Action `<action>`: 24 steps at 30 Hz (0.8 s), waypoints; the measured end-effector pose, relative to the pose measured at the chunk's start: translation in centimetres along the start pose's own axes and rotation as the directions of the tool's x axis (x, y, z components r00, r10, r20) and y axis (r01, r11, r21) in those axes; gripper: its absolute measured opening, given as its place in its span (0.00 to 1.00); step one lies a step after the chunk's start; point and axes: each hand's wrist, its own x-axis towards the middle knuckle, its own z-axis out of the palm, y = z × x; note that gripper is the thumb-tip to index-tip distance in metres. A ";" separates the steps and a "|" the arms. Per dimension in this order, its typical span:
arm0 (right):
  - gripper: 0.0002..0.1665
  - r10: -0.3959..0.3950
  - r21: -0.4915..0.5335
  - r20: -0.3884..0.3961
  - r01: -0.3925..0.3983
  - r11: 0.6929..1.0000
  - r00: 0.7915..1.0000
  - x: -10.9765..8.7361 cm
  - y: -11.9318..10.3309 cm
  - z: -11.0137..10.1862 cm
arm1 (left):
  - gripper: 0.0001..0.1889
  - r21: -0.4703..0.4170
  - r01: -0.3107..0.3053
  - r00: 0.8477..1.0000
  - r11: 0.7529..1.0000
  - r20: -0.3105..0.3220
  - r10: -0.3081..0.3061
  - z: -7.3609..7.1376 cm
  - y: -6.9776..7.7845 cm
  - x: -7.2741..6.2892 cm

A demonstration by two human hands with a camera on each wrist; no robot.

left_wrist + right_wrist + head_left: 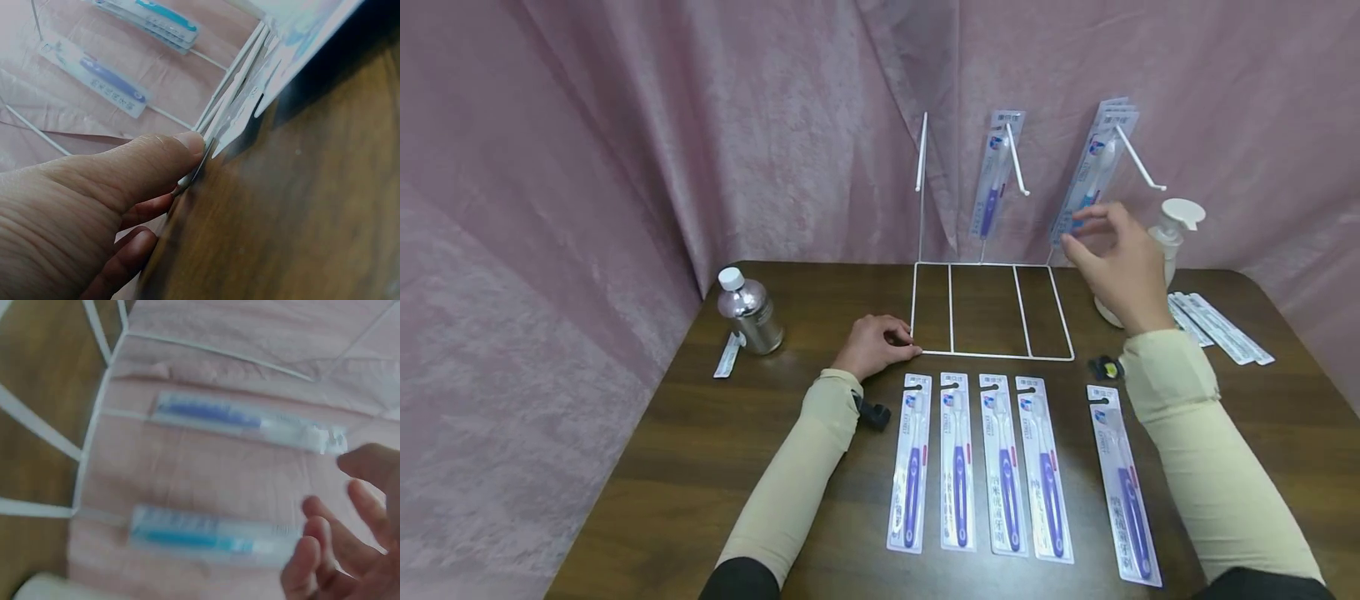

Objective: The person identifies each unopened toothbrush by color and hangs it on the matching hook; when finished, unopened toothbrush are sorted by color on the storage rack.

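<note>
My left hand (880,343) pinches the front left corner of a white wire display rack (985,356) between thumb and fingers. In the left wrist view the thumb of that hand (81,200) lies on the wire. My right hand (1123,271) is raised by the rack's right hook, its fingers loosely bent with nothing between them. Close behind it hang several packaged toothbrushes (1093,167) with blue handles, seen also as a blurred blue toothbrush pack (187,537). A purple toothbrush pack (992,175) hangs on the middle hook. The left hook (921,154) is bare.
Several purple toothbrush packs (913,462) lie in a row before the rack, one more toothbrush pack (1123,487) farther right. A clear bottle (752,312) stands left, a white pump bottle (1182,212) behind my right hand. Other packs (1221,329) lie at the right.
</note>
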 end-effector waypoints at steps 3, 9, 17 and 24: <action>0.21 0.042 -0.063 0.138 -0.033 0.997 0.990 -3.6 2.3 -2.5 | 0.07 -0.004 -0.002 1.000 1.000 -0.008 0.002 0.1 -0.1 0.1; 0.28 0.175 -0.169 0.462 -0.107 0.980 0.870 -9.7 6.6 -5.6 | 0.07 -0.011 -0.011 1.000 1.000 -0.013 0.011 0.1 -0.2 0.2; 0.31 0.236 -0.219 0.665 -0.118 0.969 0.709 -13.8 8.9 -6.2 | 0.07 -0.004 -0.001 1.000 1.000 -0.015 0.001 -0.1 0.1 0.0; 0.29 0.201 -0.201 0.687 -0.083 0.976 0.698 -14.8 9.4 -6.3 | 0.08 0.002 0.020 1.000 1.000 0.002 -0.020 -0.1 0.2 -0.2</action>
